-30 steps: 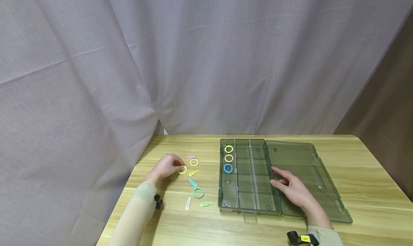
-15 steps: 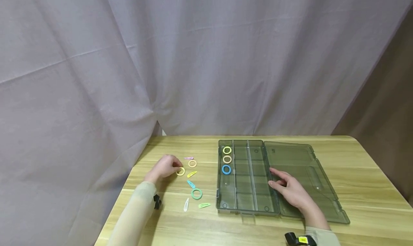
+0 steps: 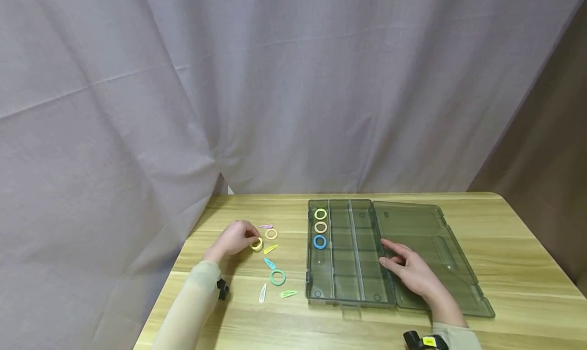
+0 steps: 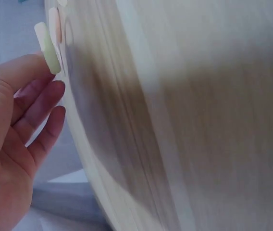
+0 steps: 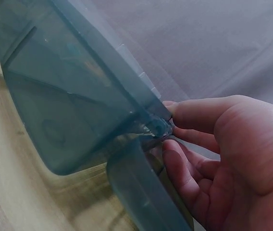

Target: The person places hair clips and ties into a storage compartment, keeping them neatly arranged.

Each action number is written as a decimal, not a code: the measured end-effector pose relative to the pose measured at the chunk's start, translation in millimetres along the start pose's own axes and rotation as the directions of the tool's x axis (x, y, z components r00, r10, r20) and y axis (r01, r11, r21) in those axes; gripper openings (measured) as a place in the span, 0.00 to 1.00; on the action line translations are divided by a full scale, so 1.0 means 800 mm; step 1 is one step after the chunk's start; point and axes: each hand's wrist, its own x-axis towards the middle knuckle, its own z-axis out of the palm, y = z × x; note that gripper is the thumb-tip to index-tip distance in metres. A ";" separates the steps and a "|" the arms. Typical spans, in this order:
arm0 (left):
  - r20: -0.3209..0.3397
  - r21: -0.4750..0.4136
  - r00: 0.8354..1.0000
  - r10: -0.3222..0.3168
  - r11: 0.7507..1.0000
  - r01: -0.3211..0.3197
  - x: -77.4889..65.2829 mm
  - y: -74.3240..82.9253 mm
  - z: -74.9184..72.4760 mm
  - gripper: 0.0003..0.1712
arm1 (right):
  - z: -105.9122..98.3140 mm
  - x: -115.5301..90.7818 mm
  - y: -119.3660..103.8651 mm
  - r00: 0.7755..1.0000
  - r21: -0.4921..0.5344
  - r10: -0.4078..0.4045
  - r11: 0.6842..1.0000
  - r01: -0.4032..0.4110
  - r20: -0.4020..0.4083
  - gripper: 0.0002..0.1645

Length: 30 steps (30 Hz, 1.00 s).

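A pale yellow hair tie (image 3: 257, 245) is pinched between the thumb and fingers of my left hand (image 3: 233, 238); in the left wrist view this hair tie (image 4: 49, 48) stands tilted on edge. Close by lie a peach hair tie (image 3: 271, 234), a green hair tie (image 3: 277, 277) and several snap hair clips, among them a yellow clip (image 3: 271, 249). My right hand (image 3: 412, 272) grips the hinge-side edge of a clear grey divided storage box (image 3: 344, 303). Yellow, peach and blue hair ties (image 3: 320, 242) sit in its left column.
The box's lid (image 3: 412, 220) lies folded open to the right, partly under my right hand. White (image 3: 263, 293) and light green clips (image 3: 289, 294) lie nearer the front of the wooden table (image 3: 257, 329). A grey curtain (image 3: 293, 110) hangs behind.
The pale yellow hair tie has tipped up from lying flat in my left fingers. My right hand stays at the box edge. The whole head view has shifted slightly.
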 end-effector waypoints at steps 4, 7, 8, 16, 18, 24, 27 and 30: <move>-0.027 -0.046 0.998 0.057 0.997 -0.059 0.007 0.017 -0.001 0.03 | -0.001 0.001 -0.003 1.000 -0.005 -0.009 1.000 0.009 0.004 0.42; -0.052 -0.062 0.991 0.120 0.990 -0.123 0.012 0.035 0.001 0.03 | 0.000 0.001 -0.002 1.000 -0.005 -0.002 1.000 0.002 0.005 0.42; -0.062 -0.067 0.989 0.136 0.988 -0.140 0.015 0.042 0.001 0.03 | 0.000 0.000 -0.001 1.000 -0.006 -0.003 1.000 0.003 0.006 0.42; -0.143 -0.129 0.950 0.276 0.947 -0.295 0.032 0.102 0.001 0.03 | 0.000 -0.002 -0.001 1.000 -0.004 -0.009 1.000 0.009 0.002 0.43; -0.133 -0.133 0.938 0.321 0.932 -0.338 0.038 0.116 0.006 0.03 | 0.000 -0.002 0.000 1.000 -0.007 -0.001 1.000 0.001 -0.003 0.42; -0.082 -0.118 0.898 0.431 0.891 -0.438 0.053 0.148 0.027 0.03 | 0.000 -0.003 0.000 1.000 -0.007 0.004 1.000 -0.004 0.001 0.42; -0.060 -0.097 0.882 0.467 0.877 -0.471 0.058 0.161 0.036 0.03 | 0.000 -0.003 -0.001 1.000 -0.003 -0.002 1.000 0.002 -0.002 0.42; -0.036 -0.066 0.870 0.491 0.868 -0.492 0.063 0.171 0.043 0.03 | 0.000 -0.002 -0.002 1.000 0.002 -0.003 1.000 0.003 -0.005 0.41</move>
